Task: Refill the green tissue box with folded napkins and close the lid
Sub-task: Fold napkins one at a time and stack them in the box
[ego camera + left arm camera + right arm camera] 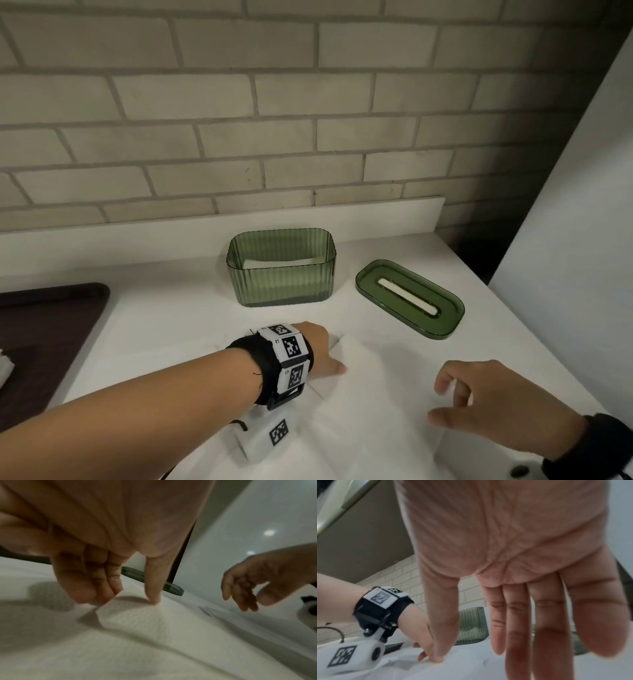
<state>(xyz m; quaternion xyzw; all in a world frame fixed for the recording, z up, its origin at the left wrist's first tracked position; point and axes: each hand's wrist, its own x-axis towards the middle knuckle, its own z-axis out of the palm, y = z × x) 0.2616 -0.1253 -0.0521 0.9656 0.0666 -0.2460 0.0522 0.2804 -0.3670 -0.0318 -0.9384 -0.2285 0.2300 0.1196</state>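
The green ribbed tissue box (281, 270) stands open at the back of the white counter, with white napkins lying low inside it. Its green lid (409, 298) lies apart on the counter, just right of the box. A white napkin (373, 394) is spread out in front of them. My left hand (325, 356) pinches the napkin's left edge; in the left wrist view the thumb (152, 596) is on top and the fingers (102, 592) are curled beneath the raised edge. My right hand (445, 404) hovers over the napkin's right side, holding nothing, its fingers (518, 628) extended.
A dark brown tray (44, 335) lies on the counter (171, 308) at the left, with something white at its left edge. A brick wall rises behind the counter's white upstand. A white panel (582, 240) stands along the right side.
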